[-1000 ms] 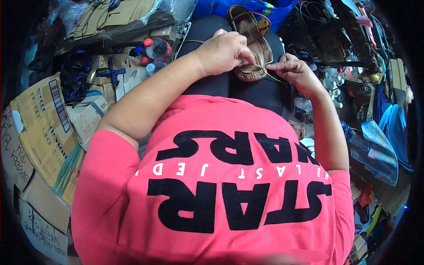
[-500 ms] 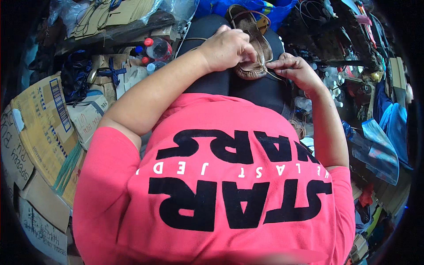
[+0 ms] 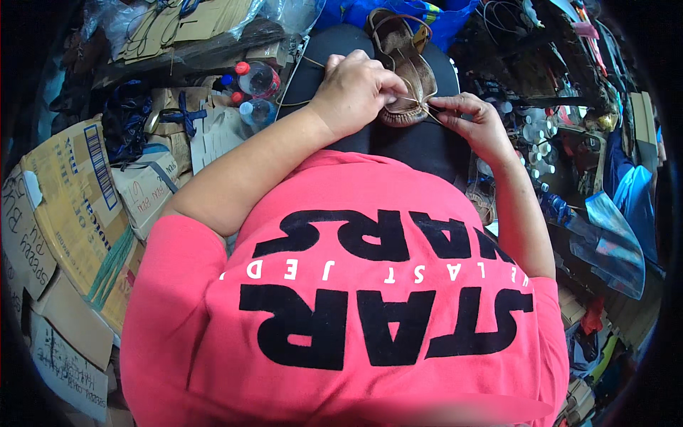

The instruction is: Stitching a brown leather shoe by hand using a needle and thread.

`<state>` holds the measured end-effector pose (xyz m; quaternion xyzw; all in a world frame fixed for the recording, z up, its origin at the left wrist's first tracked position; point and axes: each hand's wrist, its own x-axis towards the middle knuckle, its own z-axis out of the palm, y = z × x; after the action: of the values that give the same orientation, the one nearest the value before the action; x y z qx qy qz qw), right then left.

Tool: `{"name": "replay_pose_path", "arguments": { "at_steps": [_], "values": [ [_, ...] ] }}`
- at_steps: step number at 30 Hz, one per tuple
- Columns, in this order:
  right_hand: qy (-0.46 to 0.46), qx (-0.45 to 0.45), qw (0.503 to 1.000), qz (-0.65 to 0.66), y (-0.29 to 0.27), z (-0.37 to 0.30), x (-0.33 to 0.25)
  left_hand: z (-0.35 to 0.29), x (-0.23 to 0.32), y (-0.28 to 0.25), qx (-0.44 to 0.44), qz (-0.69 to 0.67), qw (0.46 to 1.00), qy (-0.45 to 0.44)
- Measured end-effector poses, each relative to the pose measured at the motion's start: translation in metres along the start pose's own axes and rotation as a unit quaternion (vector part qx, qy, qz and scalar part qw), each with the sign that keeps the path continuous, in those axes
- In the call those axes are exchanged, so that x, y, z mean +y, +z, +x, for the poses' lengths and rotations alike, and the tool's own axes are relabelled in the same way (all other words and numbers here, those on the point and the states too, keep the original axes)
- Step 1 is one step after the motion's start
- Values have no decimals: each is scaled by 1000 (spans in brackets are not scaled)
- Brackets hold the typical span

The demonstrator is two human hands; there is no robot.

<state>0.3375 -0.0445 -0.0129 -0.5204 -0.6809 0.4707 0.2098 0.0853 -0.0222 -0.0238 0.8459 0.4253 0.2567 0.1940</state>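
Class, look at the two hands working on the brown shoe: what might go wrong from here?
1. The brown shoe lies over dark trousers, a soft support, so it might shift under a tug.
2. The thin cord by the right hand could slip or tangle.
3. The gathered toe, near the left hand, might pucker unevenly.

shoe (image 3: 414,70): brown | shirt (image 3: 359,272): pink, black-and-white lettering (image 3: 334,327) | trousers (image 3: 333,44): black | bottle caps (image 3: 242,67): red, blue
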Motion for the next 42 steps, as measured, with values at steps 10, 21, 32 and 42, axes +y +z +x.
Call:
{"name": "replay_pose_path", "arguments": {
  "at_steps": [10,21,32,42],
  "values": [
    [24,13,997,74,4,5,-2,10,6,9,-18,-27,998,-52],
    [-5,72,997,-3,17,-6,-1,0,9,7,-9,-39,999,-35],
    [57,-20,989,134,1,19,-6,29,2,10,-145,-88,982,-84],
    [73,-62,990,108,-12,20,-6,33,9,-12,-155,63,984,67]
  ]
}}
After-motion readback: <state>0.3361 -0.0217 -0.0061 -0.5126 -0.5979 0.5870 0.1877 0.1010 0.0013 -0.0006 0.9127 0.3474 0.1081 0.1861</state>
